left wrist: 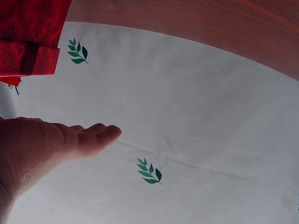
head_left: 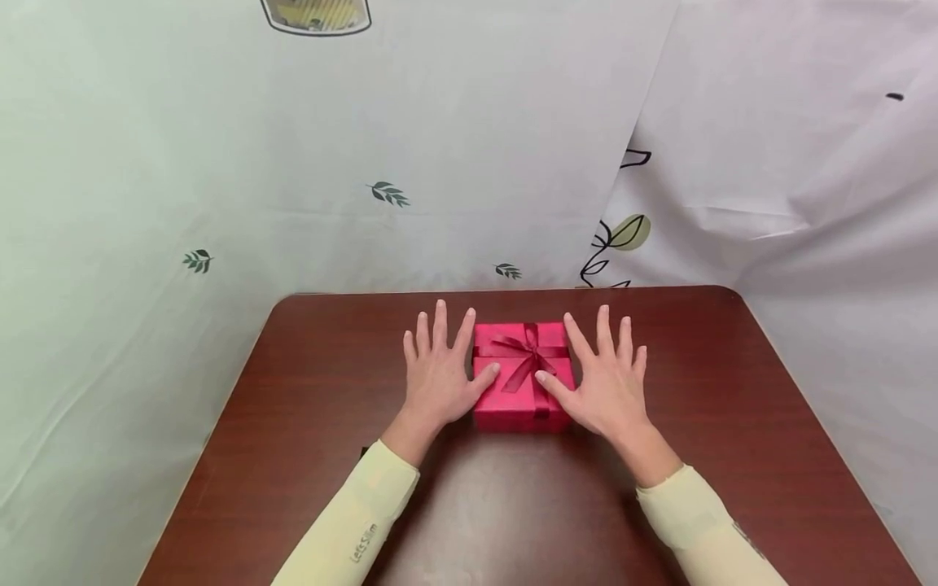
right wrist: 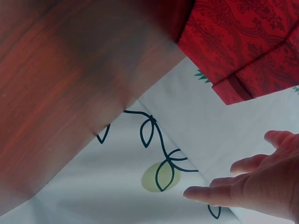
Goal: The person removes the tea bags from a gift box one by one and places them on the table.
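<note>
A red gift box with a patterned surface rests on the table, a dark red ribbon bow tied across its lid. At its left side is my left hand, fingers spread and straight, the thumb overlapping the lid's edge. My right hand mirrors it on the right, its thumb tip over the lid near the bow. In the left wrist view, the box appears at the upper left, apart from the left hand. The right wrist view has the patterned box side above the right hand.
The brown wooden table has rounded far corners. Behind it hangs a white cloth with leaf prints, and it runs along both sides. A small dark object shows beside the left sleeve.
</note>
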Demonstrator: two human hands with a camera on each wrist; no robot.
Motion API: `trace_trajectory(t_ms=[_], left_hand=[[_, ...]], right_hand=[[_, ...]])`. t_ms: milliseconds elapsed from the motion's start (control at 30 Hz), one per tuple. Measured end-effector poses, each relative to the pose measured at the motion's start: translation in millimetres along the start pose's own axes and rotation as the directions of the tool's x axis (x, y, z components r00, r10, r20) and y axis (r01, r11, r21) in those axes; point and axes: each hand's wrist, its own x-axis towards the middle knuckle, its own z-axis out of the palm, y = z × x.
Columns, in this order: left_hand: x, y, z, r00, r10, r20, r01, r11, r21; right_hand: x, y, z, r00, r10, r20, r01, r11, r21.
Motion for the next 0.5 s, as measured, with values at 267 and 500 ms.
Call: trace_trajectory(t_ms=[267, 500], left_hand=[[-6.5, 5.8, -3.8, 0.998, 0.040, 0.048, -0.041, 0.999, 0.022], [-13.8, 9.8, -2.8, 0.992, 0.086, 0.093, -0.087, 0.996, -0.001]], right_hand=[[-7, 1, 3, 0.998, -0.031, 0.049, 0.030, 0.999, 0.025], [-10, 1, 6, 0.995, -0.060, 0.083, 0.056, 0.998, 0.040]])
